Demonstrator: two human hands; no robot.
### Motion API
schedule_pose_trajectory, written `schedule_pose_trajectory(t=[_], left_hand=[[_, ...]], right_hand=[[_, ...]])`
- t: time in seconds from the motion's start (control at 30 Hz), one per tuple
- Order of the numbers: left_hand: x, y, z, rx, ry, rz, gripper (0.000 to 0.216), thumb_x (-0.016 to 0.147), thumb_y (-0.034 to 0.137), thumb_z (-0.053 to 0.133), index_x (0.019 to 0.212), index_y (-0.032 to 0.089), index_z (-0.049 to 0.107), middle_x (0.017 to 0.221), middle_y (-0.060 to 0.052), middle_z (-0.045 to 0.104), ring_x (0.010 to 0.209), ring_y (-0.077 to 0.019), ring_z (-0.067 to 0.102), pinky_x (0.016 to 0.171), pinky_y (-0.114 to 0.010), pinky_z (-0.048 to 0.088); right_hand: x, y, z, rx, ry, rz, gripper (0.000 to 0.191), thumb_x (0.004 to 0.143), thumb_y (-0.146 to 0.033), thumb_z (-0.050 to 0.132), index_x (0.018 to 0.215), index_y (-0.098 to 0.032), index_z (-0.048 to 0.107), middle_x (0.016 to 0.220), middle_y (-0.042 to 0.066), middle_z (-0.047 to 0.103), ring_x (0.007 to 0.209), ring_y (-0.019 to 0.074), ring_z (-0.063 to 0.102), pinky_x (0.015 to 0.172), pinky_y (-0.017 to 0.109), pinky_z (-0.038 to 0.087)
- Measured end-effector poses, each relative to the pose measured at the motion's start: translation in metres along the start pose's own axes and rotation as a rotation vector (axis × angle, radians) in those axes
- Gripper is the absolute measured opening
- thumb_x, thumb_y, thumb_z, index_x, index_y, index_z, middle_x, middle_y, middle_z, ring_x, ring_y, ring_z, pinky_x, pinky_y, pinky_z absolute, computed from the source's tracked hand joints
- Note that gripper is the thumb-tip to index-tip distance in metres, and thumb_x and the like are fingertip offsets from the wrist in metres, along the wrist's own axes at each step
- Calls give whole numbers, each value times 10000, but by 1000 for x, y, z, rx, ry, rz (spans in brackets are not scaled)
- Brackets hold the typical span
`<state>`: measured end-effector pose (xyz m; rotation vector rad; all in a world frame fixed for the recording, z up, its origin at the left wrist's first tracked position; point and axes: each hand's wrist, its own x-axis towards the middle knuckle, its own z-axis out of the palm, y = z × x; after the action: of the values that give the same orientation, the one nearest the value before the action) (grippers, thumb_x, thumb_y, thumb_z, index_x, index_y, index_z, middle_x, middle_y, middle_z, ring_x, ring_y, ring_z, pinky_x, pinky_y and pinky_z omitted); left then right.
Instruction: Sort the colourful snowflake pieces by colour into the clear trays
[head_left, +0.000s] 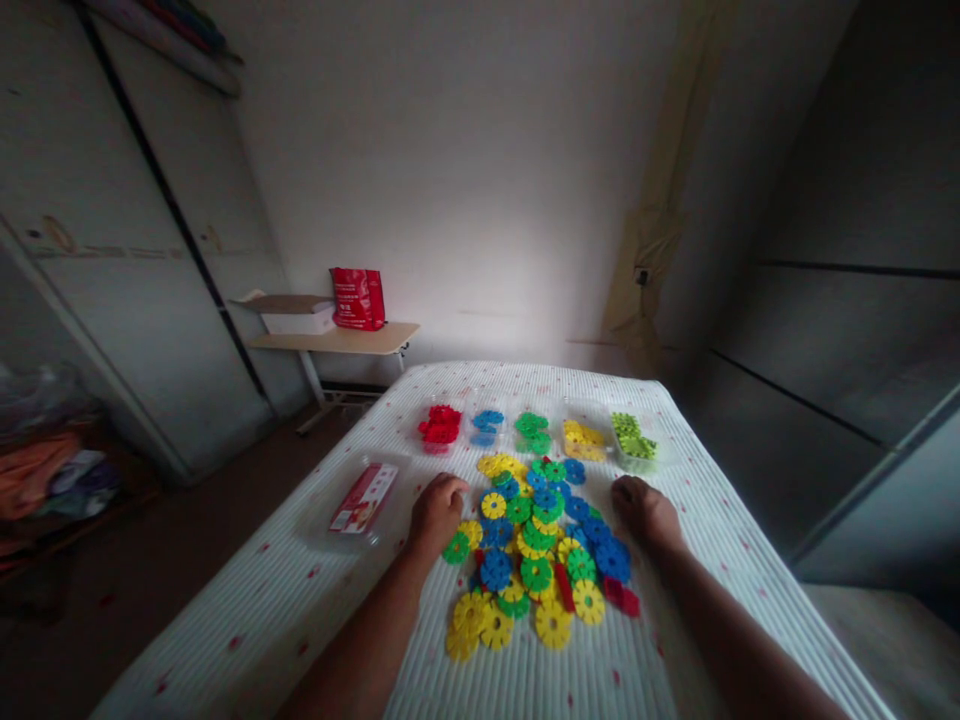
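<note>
A loose pile of plastic snowflake discs [536, 535], yellow, green and blue with some red pieces, lies on the white quilted cover. Left of the pile rests my left hand [437, 508], its fingers curled in and no object visible in them. On the opposite side my right hand [646, 508] lies in a loose fist near the blue discs, also with nothing showing. Beyond the pile stands a row of clear plastic containers holding red pieces [441, 425], blue discs [488, 422], green discs [533, 432], yellow pieces [584, 436] and light green pieces [634, 436].
A clear plastic box with a red and white label [365, 498] lies left of my left hand. Farther back, a small side table [360, 340] carries a red bag [358, 299] and a white box [298, 318]. Cabinets flank both sides.
</note>
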<state>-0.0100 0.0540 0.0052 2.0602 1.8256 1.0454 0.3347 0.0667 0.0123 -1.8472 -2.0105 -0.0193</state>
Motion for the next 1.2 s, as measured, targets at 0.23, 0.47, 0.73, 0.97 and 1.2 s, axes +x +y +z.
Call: schedule_pose_trajectory(t=[0.23, 0.47, 0.73, 0.97, 1.2], left_hand=[[1, 1, 0, 14, -23, -34, 265, 719, 22, 416, 794, 172, 621, 865, -30, 622, 855, -134, 569, 804, -258, 426], [1, -2, 2, -18, -6, -5, 261, 724, 22, 403, 786, 171, 609, 856, -32, 610, 853, -136, 565, 794, -258, 427], [1, -2, 2, -37, -4, -11, 262, 711, 13, 400, 774, 161, 607, 855, -38, 606, 855, -136, 562, 803, -256, 423], [0, -5, 3, -45, 0, 13, 257, 720, 18, 408, 778, 170, 606, 841, -22, 595, 854, -123, 559, 800, -243, 415], [-1, -2, 1, -44, -15, -9, 247, 730, 17, 414, 770, 175, 600, 848, -17, 585, 859, -123, 547, 809, -245, 409]], right_hand=[[-2, -3, -1, -44, 23, -13, 252, 846, -270, 367, 791, -190, 599, 816, 38, 629, 687, 128, 559, 559, 215, 315], [-4, -16, -4, 128, -6, -247, 295, 852, -241, 341, 938, -185, 618, 908, 64, 644, 807, 155, 599, 708, 245, 430], [28, -107, -14, 137, -216, -459, 360, 791, -96, 392, 1007, -231, 646, 1075, 49, 643, 987, 162, 583, 846, 257, 428], [62, -165, 8, -90, -441, -366, 492, 733, -318, 572, 1219, -248, 527, 1159, 106, 596, 1012, 264, 584, 794, 351, 459], [62, -161, 9, -99, -498, -375, 471, 675, -449, 601, 1103, -252, 602, 1065, 120, 622, 897, 279, 618, 685, 341, 458]])
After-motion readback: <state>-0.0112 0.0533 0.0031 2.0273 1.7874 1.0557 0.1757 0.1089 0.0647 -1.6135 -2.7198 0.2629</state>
